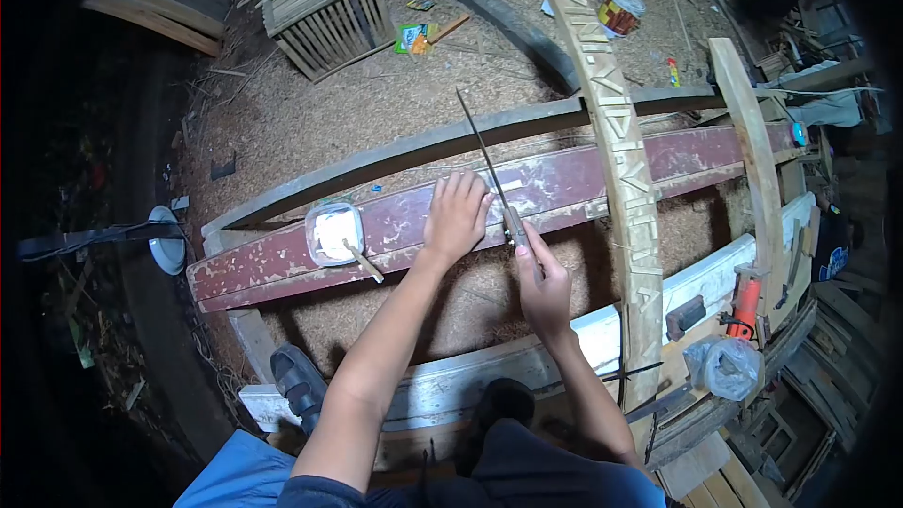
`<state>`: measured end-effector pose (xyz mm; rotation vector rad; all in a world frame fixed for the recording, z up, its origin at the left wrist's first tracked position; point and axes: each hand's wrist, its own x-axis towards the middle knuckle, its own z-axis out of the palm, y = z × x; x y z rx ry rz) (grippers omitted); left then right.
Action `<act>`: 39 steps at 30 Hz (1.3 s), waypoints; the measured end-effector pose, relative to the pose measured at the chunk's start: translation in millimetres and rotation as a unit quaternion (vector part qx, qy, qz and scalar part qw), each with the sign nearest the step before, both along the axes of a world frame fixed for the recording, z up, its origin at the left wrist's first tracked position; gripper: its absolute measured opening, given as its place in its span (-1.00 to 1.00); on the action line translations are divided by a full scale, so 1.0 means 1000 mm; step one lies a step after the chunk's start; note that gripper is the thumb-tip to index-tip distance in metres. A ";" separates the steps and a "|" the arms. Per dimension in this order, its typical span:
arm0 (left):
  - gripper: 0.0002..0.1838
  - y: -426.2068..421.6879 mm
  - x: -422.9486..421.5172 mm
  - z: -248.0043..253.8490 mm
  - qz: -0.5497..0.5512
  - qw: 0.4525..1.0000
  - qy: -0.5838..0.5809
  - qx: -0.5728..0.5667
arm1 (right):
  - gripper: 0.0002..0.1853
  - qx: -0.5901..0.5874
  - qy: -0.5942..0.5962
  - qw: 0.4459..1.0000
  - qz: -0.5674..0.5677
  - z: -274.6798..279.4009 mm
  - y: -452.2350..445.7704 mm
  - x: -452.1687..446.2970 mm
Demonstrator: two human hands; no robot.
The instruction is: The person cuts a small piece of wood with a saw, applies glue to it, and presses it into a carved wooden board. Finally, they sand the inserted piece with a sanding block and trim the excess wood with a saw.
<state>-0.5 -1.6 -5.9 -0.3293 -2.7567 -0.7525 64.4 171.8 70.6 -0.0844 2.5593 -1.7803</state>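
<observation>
My right hand (544, 277) is closed around the handle of a handsaw (484, 149), whose long, dark, narrow blade points away from me and shows almost edge-on. Just left of the blade, my left hand (458, 212) presses down on a worn maroon plank (564, 181) with its fingers together. A short pale wood strip (509, 185) lies by its fingertips and crosses under the blade; the part under the fingers is hidden. Further left on the plank stands a clear tub of white paste (336, 233), with a small stick (363, 261) leaning out over its edge.
A long board with pale wood strips (628, 160) lies across the plank to the right, and a bare board (746, 132) lies beyond it. Near me are a white beam (451, 381), an orange-red tool (745, 307) and a plastic bag (730, 367). A slatted crate (324, 9) stands on the shaving-covered ground.
</observation>
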 end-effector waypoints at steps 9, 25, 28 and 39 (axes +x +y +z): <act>-0.75 0.000 0.000 0.006 -0.002 1.000 -0.023 -0.010 | -0.55 0.027 -0.116 0.993 -0.007 -0.013 -0.006 -0.013; -0.83 0.008 0.001 0.004 0.013 1.000 0.000 -0.007 | -0.52 -0.019 -0.102 0.994 -0.019 -0.019 0.000 0.040; -0.83 0.007 0.001 0.004 0.020 1.000 0.007 -0.004 | -0.53 0.007 -0.109 0.994 -0.023 -0.017 0.016 0.071; -0.82 0.003 0.000 -0.003 0.005 1.000 0.025 0.015 | -0.53 -0.058 -0.106 0.991 -0.058 0.003 0.048 0.086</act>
